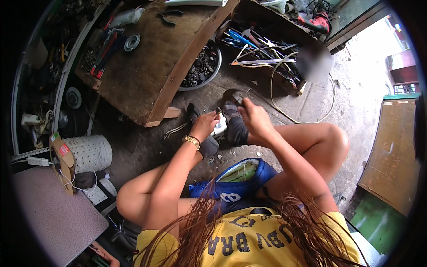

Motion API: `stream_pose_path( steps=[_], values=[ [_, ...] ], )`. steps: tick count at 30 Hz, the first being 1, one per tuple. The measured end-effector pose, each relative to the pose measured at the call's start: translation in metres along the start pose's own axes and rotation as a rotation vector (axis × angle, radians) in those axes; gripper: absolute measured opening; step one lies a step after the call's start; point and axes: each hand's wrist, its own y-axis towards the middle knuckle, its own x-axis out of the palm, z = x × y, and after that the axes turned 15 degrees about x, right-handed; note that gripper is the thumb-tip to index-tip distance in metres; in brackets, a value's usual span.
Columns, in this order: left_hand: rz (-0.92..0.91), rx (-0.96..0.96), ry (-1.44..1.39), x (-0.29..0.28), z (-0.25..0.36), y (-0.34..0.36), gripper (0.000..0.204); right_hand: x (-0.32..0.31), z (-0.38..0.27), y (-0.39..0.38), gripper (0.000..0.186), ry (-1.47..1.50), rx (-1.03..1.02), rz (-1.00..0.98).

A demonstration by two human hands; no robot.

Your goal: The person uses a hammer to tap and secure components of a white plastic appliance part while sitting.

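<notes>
My left hand point(205, 125), with a gold band at its wrist, closes round a short dark rod-like piece point(218, 111) that stands roughly upright. Beneath these fingers, between my feet, sits a small white block-like part point(219, 129); its exact kind does not show. To the right, my right hand point(256, 116) is closed in a fist on a hammer-like tool point(239, 99), whose grey end sticks out beside the thumb. Most of that tool is hidden by the fist. The two hands are apart.
A wooden workbench point(133, 66) stands at the far left, with pliers point(170, 18) on it. Beside it are a basin point(218, 66) of metal parts and a wooden tool box point(300, 86). A pale cable point(284, 116) loops over the floor. A blue bag point(267, 171) lies between my legs.
</notes>
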Motion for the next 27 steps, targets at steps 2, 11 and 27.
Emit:
stream_pose_path(
  steps=[2, 11, 27],
  values=[
    [-0.013, -0.058, -0.048, 0.000, -0.003, 0.001, 0.009, 0.006, 0.007, 0.003, 0.023, -0.081, -0.014, -0.051],
    [-0.029, 0.053, -0.041, -0.006, 0.002, 0.011, 0.008, -0.068, -0.066, 0.005, 0.010, 0.511, -0.271, 0.486],
    [-0.154, 0.055, 0.027, 0.014, -0.003, 0.023, 0.011, -0.004, 0.010, 0.024, 0.019, -0.221, -0.068, -0.024]
  ],
)
